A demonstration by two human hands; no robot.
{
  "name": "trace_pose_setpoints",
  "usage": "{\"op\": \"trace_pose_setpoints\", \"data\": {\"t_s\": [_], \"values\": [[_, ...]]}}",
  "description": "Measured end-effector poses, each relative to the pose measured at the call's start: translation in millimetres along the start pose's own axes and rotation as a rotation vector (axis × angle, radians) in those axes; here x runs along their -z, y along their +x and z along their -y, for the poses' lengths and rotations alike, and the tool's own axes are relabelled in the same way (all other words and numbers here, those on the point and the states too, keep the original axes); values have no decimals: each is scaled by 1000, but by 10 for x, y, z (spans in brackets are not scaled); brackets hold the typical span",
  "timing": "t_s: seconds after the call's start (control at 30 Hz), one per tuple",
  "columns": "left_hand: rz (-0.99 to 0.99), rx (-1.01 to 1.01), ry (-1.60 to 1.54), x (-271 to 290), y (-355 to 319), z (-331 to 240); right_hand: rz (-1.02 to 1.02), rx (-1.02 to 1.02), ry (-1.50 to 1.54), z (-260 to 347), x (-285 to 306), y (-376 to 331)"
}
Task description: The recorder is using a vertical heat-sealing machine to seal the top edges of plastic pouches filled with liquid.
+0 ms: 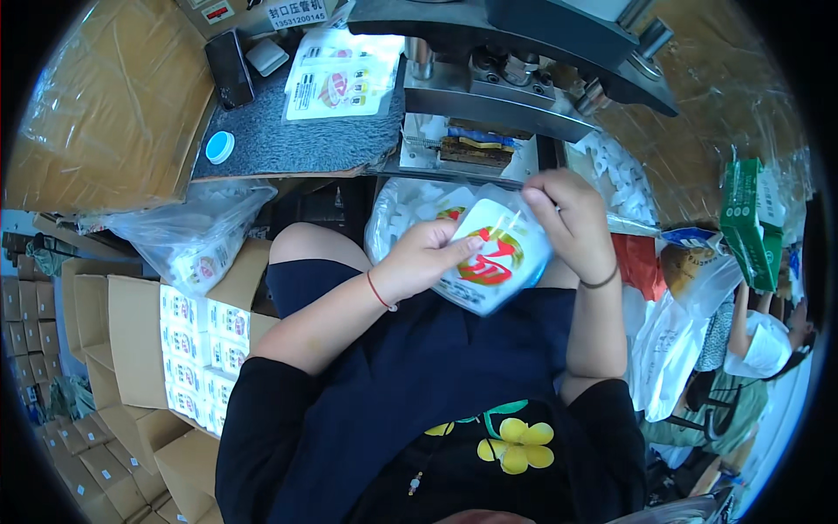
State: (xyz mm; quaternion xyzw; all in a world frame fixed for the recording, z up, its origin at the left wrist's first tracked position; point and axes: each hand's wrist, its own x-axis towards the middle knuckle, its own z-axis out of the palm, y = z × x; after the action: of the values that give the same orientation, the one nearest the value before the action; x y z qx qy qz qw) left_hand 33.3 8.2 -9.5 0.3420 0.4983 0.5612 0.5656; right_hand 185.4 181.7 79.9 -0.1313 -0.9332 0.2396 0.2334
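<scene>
My left hand (417, 258) and my right hand (568, 220) together hold a white plastic pouch (493, 262) with a red and yellow round print, above my lap. The left thumb and fingers pinch its left edge. The right hand pinches a thin straw-like piece (508, 222) at the pouch's top edge. A clear bag of small white pieces (410, 205) lies just behind the pouch. A grey metal press machine (515, 61) stands beyond my hands.
A grey mat (288, 140) holds printed pouches (340, 83), a dark phone (230, 68) and a blue cap (219, 147). To my left an open carton (131, 341) holds packed pouches. Green boxes (746, 218) and another person (759, 349) are on the right.
</scene>
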Motion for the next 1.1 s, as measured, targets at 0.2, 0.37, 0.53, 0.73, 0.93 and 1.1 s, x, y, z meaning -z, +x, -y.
{"op": "trace_pose_setpoints", "data": {"t_s": [0.2, 0.37, 0.53, 0.73, 0.93, 1.1], "values": [[227, 142, -264, -67, 37, 140, 121, -110, -49, -268, 143, -48], [22, 89, -350, 226, 304, -102, -146, -298, -741, -1102, 250, -168], [-1, 110, -319, 411, 512, -166, 39, -471, -629, -1394, 71, -231], [-821, -550, 1153, 1248, 617, -639, -62, -296, -479, -1561, 96, -352], [-499, -175, 1699, 1513, 286, -529, -246, -263, -406, -1130, 232, -457], [-606, -565, 1170, 1261, -198, -209, -293, -226, -88, -685, 267, -521]]}}
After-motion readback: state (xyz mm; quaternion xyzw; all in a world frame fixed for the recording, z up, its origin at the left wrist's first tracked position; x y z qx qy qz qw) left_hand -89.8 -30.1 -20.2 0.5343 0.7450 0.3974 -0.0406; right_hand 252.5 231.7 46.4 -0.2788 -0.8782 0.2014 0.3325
